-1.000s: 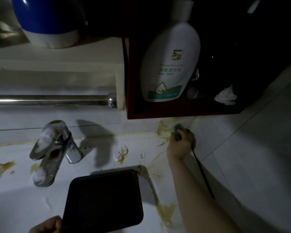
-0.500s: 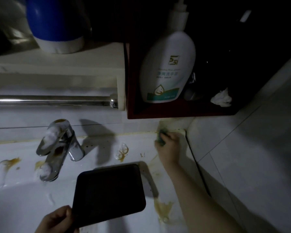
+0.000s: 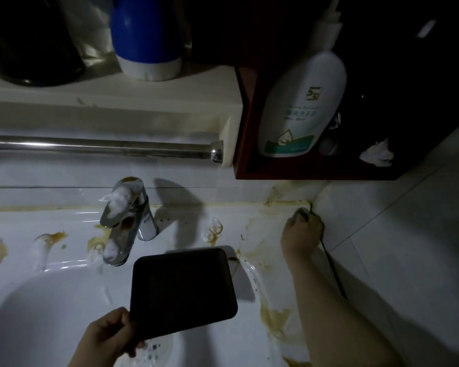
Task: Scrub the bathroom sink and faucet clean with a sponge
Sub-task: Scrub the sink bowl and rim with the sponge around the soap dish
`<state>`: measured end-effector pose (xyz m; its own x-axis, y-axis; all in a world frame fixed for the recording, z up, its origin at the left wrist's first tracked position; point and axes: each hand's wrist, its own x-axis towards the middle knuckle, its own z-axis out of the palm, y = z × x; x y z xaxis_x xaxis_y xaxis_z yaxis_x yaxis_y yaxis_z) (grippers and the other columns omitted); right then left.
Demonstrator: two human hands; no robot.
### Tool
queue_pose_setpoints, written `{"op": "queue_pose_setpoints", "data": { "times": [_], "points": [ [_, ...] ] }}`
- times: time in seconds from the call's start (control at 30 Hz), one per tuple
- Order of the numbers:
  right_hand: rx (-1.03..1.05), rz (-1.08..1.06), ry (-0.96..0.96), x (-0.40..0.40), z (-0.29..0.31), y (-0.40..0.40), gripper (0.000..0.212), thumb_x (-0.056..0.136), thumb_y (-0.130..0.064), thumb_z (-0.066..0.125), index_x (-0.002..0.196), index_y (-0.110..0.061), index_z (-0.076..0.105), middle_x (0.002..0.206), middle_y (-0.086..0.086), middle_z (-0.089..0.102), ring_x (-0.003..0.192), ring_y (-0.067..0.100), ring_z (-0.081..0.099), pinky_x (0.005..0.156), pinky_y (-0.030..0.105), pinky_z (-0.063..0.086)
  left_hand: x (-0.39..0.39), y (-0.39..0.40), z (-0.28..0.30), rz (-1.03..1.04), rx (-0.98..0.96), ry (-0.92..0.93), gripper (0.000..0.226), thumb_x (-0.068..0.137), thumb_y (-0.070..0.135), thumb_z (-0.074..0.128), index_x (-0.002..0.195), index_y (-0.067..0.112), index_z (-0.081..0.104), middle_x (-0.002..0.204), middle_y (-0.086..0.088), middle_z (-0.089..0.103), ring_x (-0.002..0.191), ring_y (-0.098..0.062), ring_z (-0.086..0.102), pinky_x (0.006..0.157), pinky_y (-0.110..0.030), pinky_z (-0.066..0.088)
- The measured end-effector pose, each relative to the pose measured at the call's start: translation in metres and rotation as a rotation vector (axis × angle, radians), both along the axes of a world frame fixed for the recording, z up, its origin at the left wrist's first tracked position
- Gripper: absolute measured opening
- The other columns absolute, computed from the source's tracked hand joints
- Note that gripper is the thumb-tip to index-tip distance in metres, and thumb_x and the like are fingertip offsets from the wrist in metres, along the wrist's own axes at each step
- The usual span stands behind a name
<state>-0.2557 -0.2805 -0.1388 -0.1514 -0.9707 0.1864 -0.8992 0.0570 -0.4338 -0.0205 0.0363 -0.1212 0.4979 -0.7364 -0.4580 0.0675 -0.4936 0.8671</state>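
Note:
The white sink (image 3: 64,292) carries brown stains along its rim and right side. A chrome faucet (image 3: 126,223) with foam on its handle and spout stands at the back left. My right hand (image 3: 301,234) grips a sponge (image 3: 302,211), mostly hidden under the fingers, and presses it into the sink's back right corner by the wall. My left hand (image 3: 112,337) holds a black tray (image 3: 182,290) by its near corner above the basin.
A metal towel bar (image 3: 98,148) runs under a cream shelf (image 3: 112,102) holding a blue-and-white container (image 3: 147,35). A dark red cabinet niche (image 3: 316,168) holds a white pump bottle (image 3: 301,104) and a crumpled tissue (image 3: 376,154). Tiled wall (image 3: 408,247) borders the right.
My right hand slid the sponge left along the back rim, then back right into the corner. My left hand with the tray rose further into view.

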Motion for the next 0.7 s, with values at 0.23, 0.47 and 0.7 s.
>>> {"op": "queue_pose_setpoints", "data": {
  "times": [0.23,0.47,0.7],
  "points": [
    [0.078,0.168,0.261,-0.023,0.003,-0.003,0.044,0.097,-0.021,0.043,0.136,-0.002,0.046,0.140,0.021,0.042,0.128,0.035,0.035,0.108,0.038,0.028,0.008,0.002,-0.006,-0.033,0.054,0.079,0.025,0.086,-0.007,0.056,0.062,-0.004,0.049,0.060,-0.029,0.061,0.050,-0.024,0.054,0.060,-0.030,0.041],
    [0.112,0.983,0.044,0.070,-0.012,0.074,0.042,0.093,-0.021,0.056,0.133,-0.006,0.053,0.143,0.014,0.043,0.129,0.033,0.041,0.109,0.042,0.034,0.037,0.035,-0.023,-0.058,0.297,0.225,0.018,0.076,-0.015,0.065,0.082,-0.007,0.050,0.067,-0.031,0.062,0.058,-0.034,0.063,0.050,-0.033,0.053],
    [0.191,0.914,-0.085,0.137,-0.008,0.110,0.040,0.096,-0.017,0.048,0.133,-0.004,0.051,0.147,0.017,0.037,0.137,0.032,0.030,0.113,0.033,0.023,0.066,0.075,-0.043,-0.197,0.539,-0.120,0.029,0.063,0.007,0.084,0.056,0.007,0.056,0.055,-0.007,0.061,0.062,-0.026,0.066,0.059,-0.027,0.054]
  ]
}}
